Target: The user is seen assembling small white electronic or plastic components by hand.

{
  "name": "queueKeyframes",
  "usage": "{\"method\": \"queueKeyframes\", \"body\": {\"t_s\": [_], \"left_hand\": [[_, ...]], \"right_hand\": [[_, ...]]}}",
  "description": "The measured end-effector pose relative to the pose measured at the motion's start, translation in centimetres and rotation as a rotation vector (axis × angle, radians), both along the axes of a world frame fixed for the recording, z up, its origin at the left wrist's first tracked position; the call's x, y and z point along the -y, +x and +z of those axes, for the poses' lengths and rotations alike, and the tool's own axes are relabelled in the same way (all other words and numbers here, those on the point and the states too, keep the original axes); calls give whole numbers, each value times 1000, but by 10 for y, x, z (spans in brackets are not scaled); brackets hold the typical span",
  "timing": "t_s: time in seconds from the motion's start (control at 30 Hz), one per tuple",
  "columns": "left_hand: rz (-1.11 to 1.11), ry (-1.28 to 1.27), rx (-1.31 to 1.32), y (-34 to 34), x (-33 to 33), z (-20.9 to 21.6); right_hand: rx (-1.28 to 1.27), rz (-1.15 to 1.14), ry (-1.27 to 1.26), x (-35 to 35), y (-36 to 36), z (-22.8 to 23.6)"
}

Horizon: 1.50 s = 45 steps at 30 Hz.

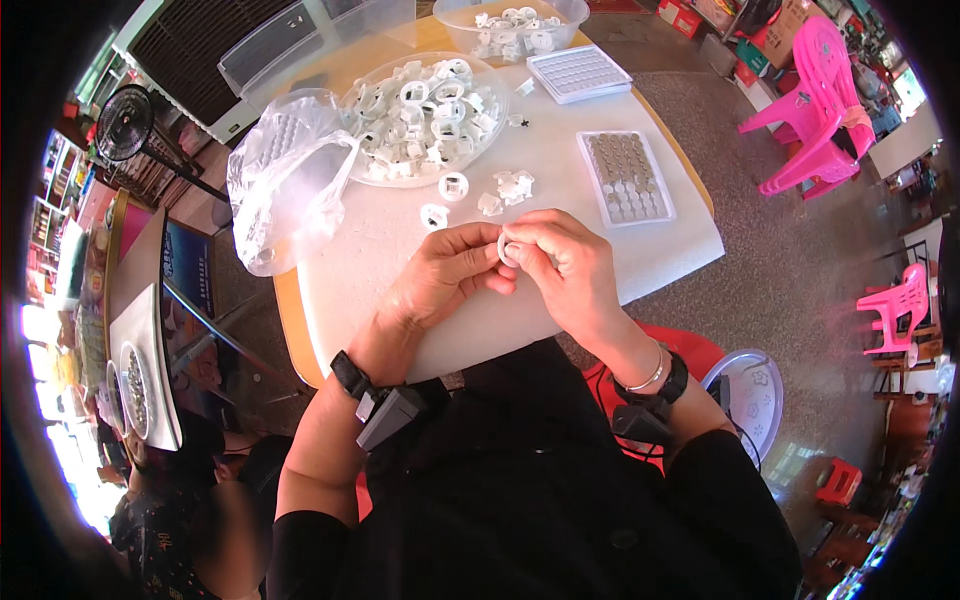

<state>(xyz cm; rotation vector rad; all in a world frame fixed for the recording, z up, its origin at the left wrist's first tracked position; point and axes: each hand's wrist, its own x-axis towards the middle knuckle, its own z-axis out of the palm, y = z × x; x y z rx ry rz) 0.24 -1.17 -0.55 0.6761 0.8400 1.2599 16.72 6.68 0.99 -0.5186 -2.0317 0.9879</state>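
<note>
A small white ring-shaped plastic part (pixel 505 250) is pinched between my two hands over the near part of the white-covered table (pixel 400 300). My left hand (pixel 448 268) grips its left side with thumb and fingers. Fingers of my right hand (pixel 570 268) close on it from the right and hide much of it. Just beyond my hands lie a round white part with a dark centre (pixel 434 216), another round part (pixel 453 186) and some white pieces (pixel 514 187). A clear bowl (pixel 500 110) heaped with white parts stands behind them.
On the table's right, a clear tray (pixel 664 215) holds rows of small round pieces; stacked white trays (pixel 580 75) lie behind it. A crumpled plastic bag (pixel 285 180) hangs over the left edge. Another clear tub (pixel 575 12) stands at the back. Pink chairs (pixel 815 110) are to the right.
</note>
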Motion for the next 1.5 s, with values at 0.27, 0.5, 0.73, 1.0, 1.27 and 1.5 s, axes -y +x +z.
{"method": "queueKeyframes", "body": {"t_s": [0.27, 0.5, 0.73, 1.0, 1.27, 1.5], "left_hand": [[24, 11, 51, -1, -2, -2], [33, 23, 42, 0, -2, 0], [43, 11, 35, 1, -1, 0], [41, 18, 24, 2, -2, 0], [48, 22, 6, 1, -3, -3], [18, 24, 53, -1, -3, -6]], "right_hand": [[-44, 42, -237, 5, -1, 10], [-34, 1, 148, 8, 0, 5], [-20, -5, 183, 9, -1, 3], [-18, -12, 204, 9, -1, 2], [-24, -14, 211, 7, -1, 2], [6, 70, 76, 4, 3, 6]]}}
